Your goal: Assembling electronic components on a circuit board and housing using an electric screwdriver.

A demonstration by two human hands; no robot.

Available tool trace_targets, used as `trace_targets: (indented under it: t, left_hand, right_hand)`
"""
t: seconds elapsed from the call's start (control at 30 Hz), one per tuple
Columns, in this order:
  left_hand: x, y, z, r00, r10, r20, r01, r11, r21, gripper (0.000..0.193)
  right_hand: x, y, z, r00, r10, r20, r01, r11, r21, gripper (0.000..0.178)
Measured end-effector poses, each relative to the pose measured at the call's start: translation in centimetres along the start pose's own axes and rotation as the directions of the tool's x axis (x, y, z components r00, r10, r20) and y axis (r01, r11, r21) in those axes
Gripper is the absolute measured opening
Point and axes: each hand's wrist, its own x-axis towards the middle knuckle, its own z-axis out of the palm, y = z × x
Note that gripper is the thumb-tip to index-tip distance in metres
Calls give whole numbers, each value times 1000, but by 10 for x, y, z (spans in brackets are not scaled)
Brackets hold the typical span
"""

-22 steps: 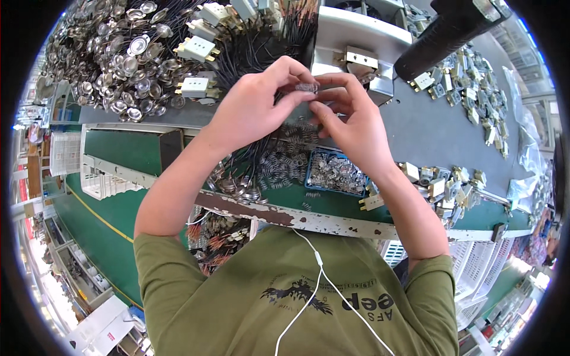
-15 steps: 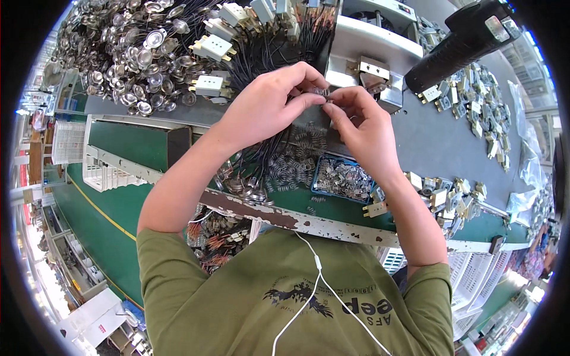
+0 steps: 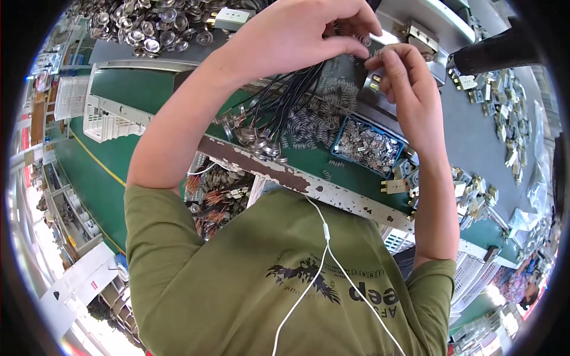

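Close in front of my chest, both hands are raised over the bench with their fingertips near each other. My left hand (image 3: 303, 35) is closed in a pinch on a small coil spring (image 3: 362, 40), partly hidden by the fingers. Beside it, my right hand (image 3: 411, 83) has thumb and fingers pressed together; what they hold is too small to make out. Below the hands lies a loose heap of coil springs (image 3: 320, 115). To its right, a blue tray (image 3: 361, 165) holds many small metal parts. Behind my right hand stands a metal fixture (image 3: 423, 38).
Metal caps (image 3: 151, 29) are heaped at the far left near a white plug block (image 3: 233, 19). Black wires (image 3: 291, 101) run down toward more caps. Plug parts (image 3: 469, 190) lie at right, with others (image 3: 510, 124) beyond. A black cylindrical tool (image 3: 487, 52) juts in.
The view has shifted, so bench items sit further right. My fingertips, close together around the spring before, are now slightly apart, and both hands appear higher in the picture.
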Motion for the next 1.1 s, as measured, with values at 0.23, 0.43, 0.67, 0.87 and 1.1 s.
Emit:
trace_targets:
  t: [0.23,0.43,0.67,0.87,1.1]
  left_hand:
    - [0,22,1,999,18,29,-19,999,37,27]
    - [1,21,-1,975,-201,100,209,975,-81,37]
    - [-1,39,-11,984,-144,103,151,987,-56,30]
    - [-4,31,-8,997,-39,61,43,996,-73,26]
    - [-1,11,-4,895,446,0,-423,850,313,21]
  right_hand:
    - [-5,1,8,935,-325,-144,282,925,-256,36]
    - [-3,4,1,914,-402,-57,357,863,-357,26]
    - [-9,3,2,984,-168,-65,173,981,85,19]
    - [-8,-10,4,993,-97,-72,104,989,106,15]
    - [-11,-7,6,993,-93,-70,100,988,115,18]
